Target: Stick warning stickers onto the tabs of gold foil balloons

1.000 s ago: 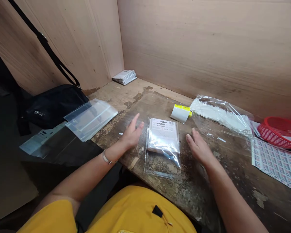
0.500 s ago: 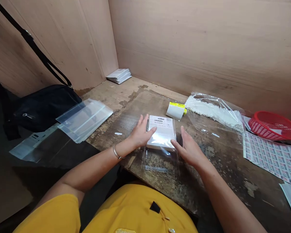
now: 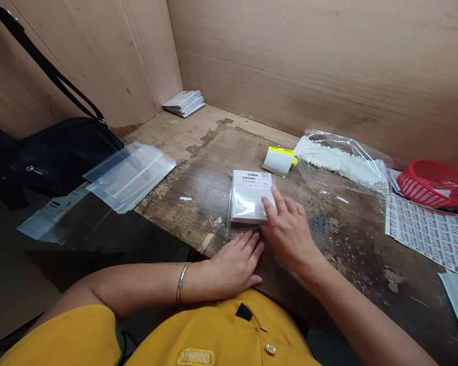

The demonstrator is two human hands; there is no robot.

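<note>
In the head view, the white pack (image 3: 248,199) lies flat on the brown table (image 3: 198,175) in front of me, inside a clear bag (image 3: 229,213). My right hand (image 3: 290,231) is at its right side. The thumb and first finger touch the top near that edge, and the other fingers are a bit bent. I cannot tell if they pinch or just rest. My left hand (image 3: 236,264) lies palm down, fingers long and side by side, just below the pack. I can't see the bag's near end; it is likely under this hand.

I think the pack is light enough for one hand. It is thick and looks like card, so it should be stiff, but its corners could get dented. The bag is thin and shiny. I guess it is soft and slippery, and could crease or rip with a hard tug. The best hold is through the bag, on the pack's left and right sides, thumb on one and fingers on the other. The loose end seems a bad place to lift from, because the pack might slide inside.
</note>
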